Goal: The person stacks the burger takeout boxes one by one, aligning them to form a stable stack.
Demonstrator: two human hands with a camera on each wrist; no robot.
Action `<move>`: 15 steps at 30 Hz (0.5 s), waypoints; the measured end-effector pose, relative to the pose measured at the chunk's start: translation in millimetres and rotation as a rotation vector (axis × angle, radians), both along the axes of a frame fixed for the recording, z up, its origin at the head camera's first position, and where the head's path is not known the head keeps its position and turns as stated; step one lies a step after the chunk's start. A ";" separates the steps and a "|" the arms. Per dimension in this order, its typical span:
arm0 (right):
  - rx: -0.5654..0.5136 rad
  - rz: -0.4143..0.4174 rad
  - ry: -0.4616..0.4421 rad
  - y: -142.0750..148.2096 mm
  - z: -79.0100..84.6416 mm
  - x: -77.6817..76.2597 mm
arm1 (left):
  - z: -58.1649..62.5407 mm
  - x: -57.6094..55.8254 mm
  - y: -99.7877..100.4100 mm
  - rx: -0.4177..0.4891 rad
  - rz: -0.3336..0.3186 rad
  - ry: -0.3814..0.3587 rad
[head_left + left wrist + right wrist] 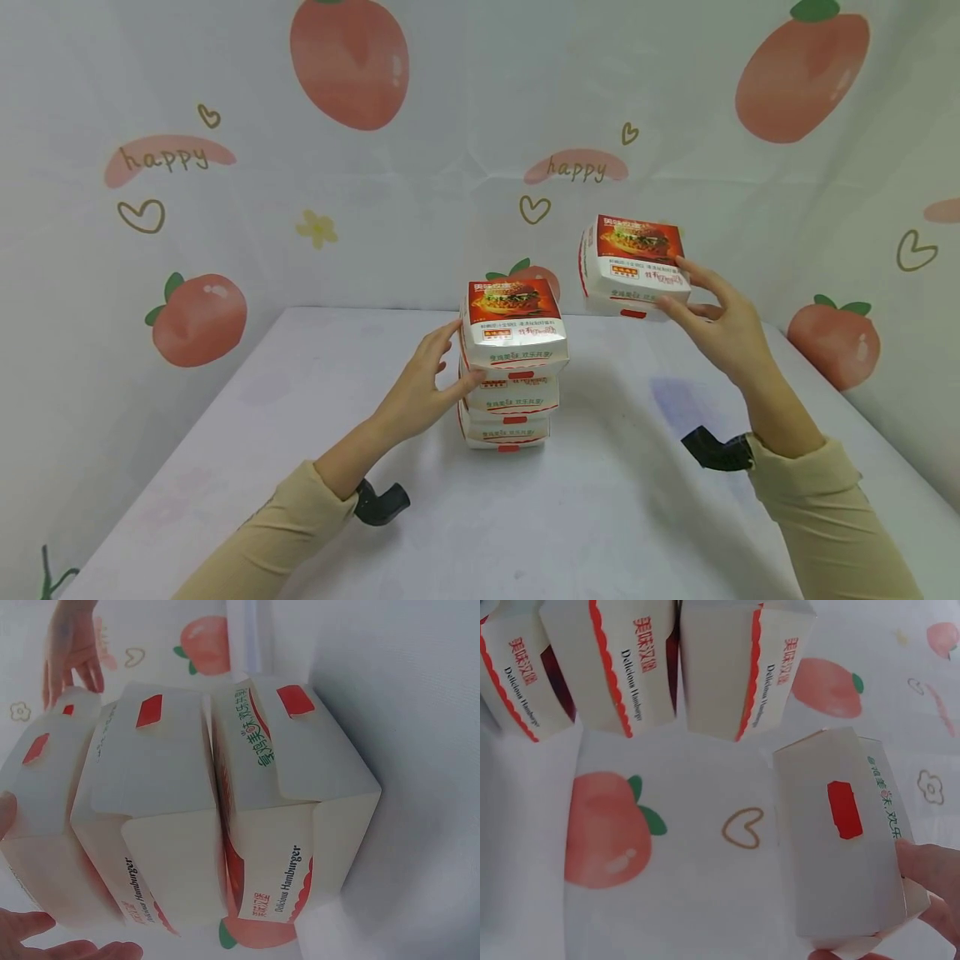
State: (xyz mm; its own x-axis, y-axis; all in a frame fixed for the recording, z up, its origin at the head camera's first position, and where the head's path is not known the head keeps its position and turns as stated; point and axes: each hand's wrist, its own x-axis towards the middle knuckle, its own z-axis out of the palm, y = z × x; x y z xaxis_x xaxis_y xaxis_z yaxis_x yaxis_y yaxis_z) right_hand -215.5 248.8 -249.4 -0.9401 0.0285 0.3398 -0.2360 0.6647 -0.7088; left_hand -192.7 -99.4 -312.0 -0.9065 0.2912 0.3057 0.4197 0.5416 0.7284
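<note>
Three white-and-red hamburger boxes stand in a stack on the table; the top box [513, 327] shows a burger picture on its lid. My left hand [423, 379] touches the stack's left side, fingers along the top box and thumb at its lower front corner. In the left wrist view the stacked boxes [161, 772] appear sideways, with left-hand fingers [82, 951] at the edge. To the right, my right hand [716, 321] holds another hamburger box [636, 265] in the air, thumb at its front and fingers at its right side. It is apart from the stack.
The white table [360, 350] bears the stack near its middle. Behind it hangs a pale backdrop [465, 108] printed with fruit, hearts and lettering. A black curved piece [382, 504] sticks out at the left wrist, another [716, 448] at the right. Something green [52, 575] shows at lower left.
</note>
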 end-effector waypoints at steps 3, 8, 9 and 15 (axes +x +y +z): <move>-0.002 0.008 0.005 -2.0 3.7 1.9 | -0.1 0.1 -0.1 0.002 0.002 -0.001; 0.003 0.018 0.019 -6.2 8.5 4.4 | -0.4 0.1 -0.2 -0.001 0.005 -0.005; 0.004 0.024 0.025 -7.1 9.2 5.1 | -0.4 0.0 -0.3 0.000 0.003 -0.007; -0.011 0.064 0.064 -14.7 13.3 9.0 | -0.3 -0.4 0.2 0.016 -0.005 -0.017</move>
